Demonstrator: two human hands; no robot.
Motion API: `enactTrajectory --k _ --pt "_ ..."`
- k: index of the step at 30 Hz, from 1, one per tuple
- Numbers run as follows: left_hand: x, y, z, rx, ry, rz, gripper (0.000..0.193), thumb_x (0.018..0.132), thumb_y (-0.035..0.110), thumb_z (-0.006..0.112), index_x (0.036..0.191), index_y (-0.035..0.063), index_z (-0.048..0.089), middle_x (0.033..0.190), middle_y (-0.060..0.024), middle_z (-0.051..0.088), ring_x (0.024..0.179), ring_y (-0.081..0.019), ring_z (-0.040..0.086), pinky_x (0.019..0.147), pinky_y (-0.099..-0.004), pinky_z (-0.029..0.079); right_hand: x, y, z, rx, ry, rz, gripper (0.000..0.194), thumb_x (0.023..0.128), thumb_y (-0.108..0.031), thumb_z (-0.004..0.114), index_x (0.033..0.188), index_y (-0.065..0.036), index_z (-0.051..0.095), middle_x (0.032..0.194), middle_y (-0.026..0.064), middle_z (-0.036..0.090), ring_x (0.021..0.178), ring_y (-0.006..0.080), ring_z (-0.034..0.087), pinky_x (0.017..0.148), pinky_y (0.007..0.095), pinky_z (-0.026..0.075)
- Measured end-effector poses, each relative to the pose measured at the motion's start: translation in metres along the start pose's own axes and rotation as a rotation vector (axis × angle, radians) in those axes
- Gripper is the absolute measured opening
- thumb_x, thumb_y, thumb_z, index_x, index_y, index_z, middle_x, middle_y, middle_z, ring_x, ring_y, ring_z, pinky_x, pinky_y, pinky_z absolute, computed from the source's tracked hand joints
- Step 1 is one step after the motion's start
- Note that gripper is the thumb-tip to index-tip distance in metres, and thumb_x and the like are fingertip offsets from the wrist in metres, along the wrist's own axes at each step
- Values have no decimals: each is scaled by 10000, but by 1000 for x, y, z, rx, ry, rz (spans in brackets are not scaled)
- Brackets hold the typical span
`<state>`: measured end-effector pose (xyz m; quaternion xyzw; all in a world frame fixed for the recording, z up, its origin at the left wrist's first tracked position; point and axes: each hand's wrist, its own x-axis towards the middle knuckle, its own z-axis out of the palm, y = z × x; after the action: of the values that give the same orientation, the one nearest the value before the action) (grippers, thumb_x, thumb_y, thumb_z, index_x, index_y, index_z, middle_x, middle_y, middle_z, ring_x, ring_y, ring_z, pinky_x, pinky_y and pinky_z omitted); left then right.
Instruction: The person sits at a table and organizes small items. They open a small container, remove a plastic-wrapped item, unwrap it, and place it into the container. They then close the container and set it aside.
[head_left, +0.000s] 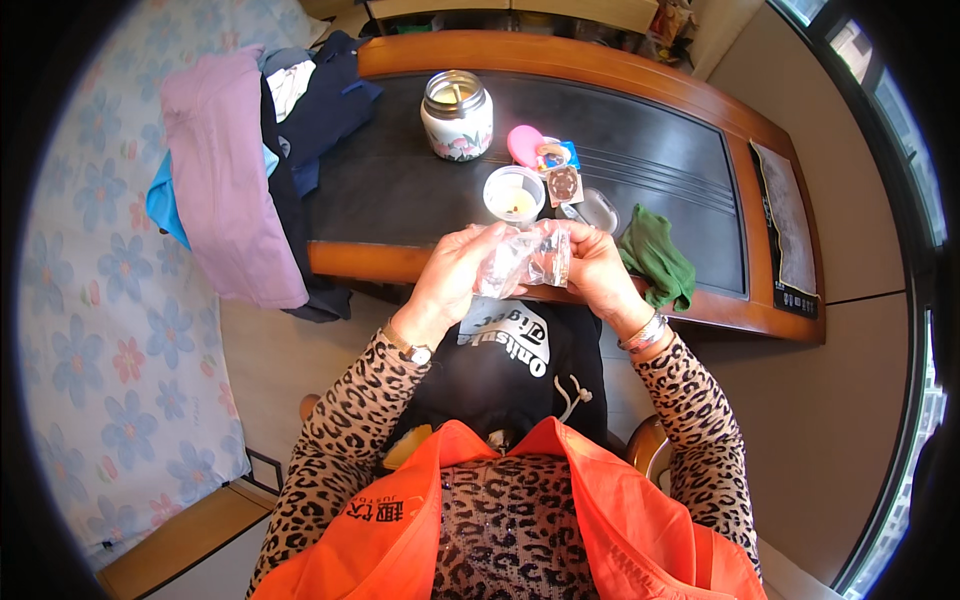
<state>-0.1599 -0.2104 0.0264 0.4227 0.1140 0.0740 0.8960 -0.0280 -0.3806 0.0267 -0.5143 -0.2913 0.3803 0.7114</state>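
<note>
Between my two hands is a clear plastic bag (517, 262), held above the table's front edge. My left hand (456, 266) grips its left side, and my right hand (595, 259) pinches the right side, where a zip-type strip seems to run. What the bag holds is too blurred to tell. Just beyond my fingers stands a clear plastic tub (514, 193) with something pale in its bottom. Behind it lie a round pink lid (525, 145), a small blue packet (568, 155) and a brown round item on a square backing (564, 184).
A white flowered jar (457, 124) stands open on the dark tabletop (390, 195). A grey oval case (598, 210) and a green cloth (658, 255) lie on the right. Folded clothes (225, 187) cover the left end. A black bag with printed writing (510, 367) rests below my hands.
</note>
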Motion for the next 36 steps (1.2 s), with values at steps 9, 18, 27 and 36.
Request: enactTrajectory --k 9,18,27,36 --pt "-5 3 3 83 61 46 307 1065 217 540 1192 -37 657 1076 -118 724 909 -218 735 734 -430 648 8 7 9 -72 73 1 166 942 11 642 1072 19 745 985 54 756 865 101 686 802 258 564" --pt "-10 9 4 -145 28 102 306 1066 222 539 1176 -36 662 1040 -122 725 913 -217 732 742 -422 637 12 -2 17 -142 98 -74 165 932 27 635 1056 22 743 951 43 754 845 85 678 792 246 558" --pt "-9 4 -3 54 151 212 171 990 97 660 1092 -35 698 975 -95 738 836 -145 712 745 -297 597 16 1 27 -118 99 -136 171 897 10 730 1066 -12 721 939 19 739 829 62 661 761 233 557" --pt "-5 -9 -9 226 236 467 80 937 -37 683 879 9 651 952 -78 730 875 -106 694 798 -238 550 5 4 37 -259 137 -122 159 895 -29 753 1052 -9 734 959 23 750 869 60 652 792 244 553"
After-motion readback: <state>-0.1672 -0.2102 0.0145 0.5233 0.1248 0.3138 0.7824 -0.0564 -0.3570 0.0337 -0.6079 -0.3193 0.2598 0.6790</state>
